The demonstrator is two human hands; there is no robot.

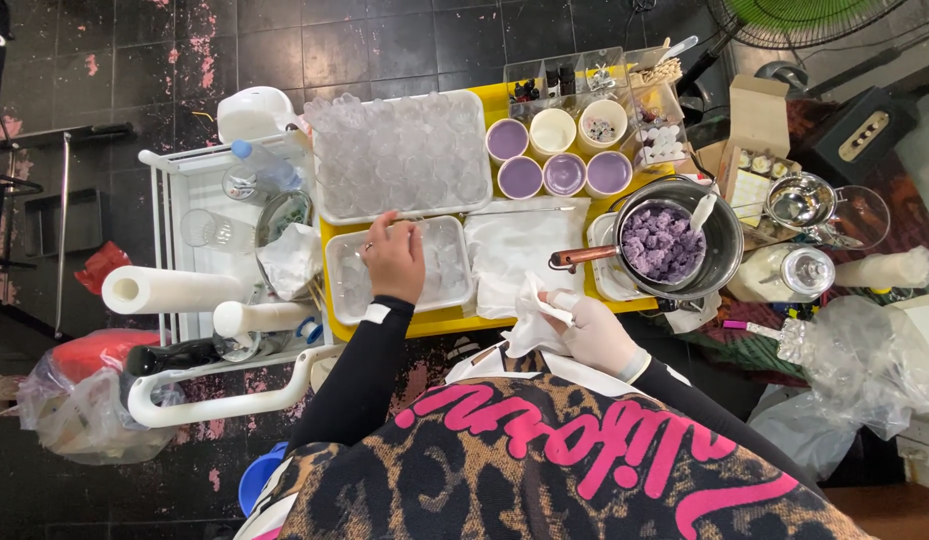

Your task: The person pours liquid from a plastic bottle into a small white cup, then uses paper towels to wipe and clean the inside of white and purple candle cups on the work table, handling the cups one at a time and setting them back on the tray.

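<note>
Under your left hand, fingers bent, sits a clear tray; your gloved right hand squeezes a white tissue.

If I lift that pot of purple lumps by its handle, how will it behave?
The pot is probably heavy for its size, being heaped with purple lumps. With one long copper handle, it may tip forward. The spoon inside could slide.

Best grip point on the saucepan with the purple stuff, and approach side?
Take the saucepan by its long handle, probably coming from the image-left side over the white cloth. The handle juts out level towards that side, clear of the pan wall, while a spoon leans inside the bowl and cups crowd the far side.
</note>
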